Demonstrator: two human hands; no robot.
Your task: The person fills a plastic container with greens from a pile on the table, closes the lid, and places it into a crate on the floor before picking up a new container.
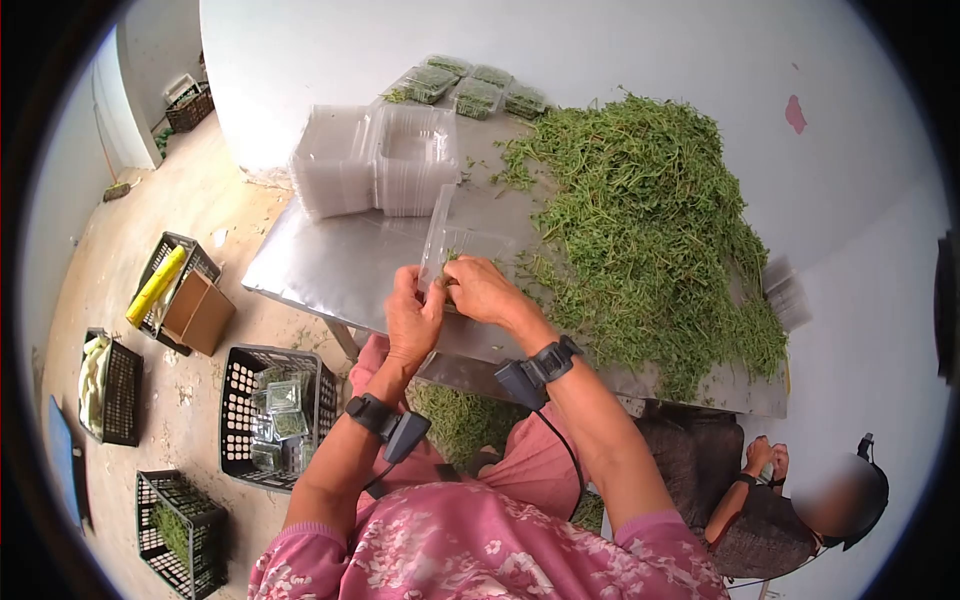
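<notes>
Left fingers [406, 280]: closed on the near left edge of the clear container, thumb toward my other hand.
Right fingers [462, 270]: bunched at the container's near side, by a bit of green; I couldn't tell whether they gripped it.
Clear container [436, 236]: sat at the bench's near side, between my hands and the stacks, one clear panel tilted up on the left.
Bench [325, 255]: shiny metal, before me.
Black crate [236, 430]: stood on the floor to my left, with filled packs [288, 398] inside.
Co-worker [748, 530]: was to my right, both hands near each other.
Heap of greens [645, 230]: spread over the bench's right side, loose sprigs trailing toward the container.
Stacks of empty containers [335, 160]: stood side by side beyond my hands, on the left.
Packed boxes [476, 97]: lay in a group at the bench's far edge, green showing through.
</notes>
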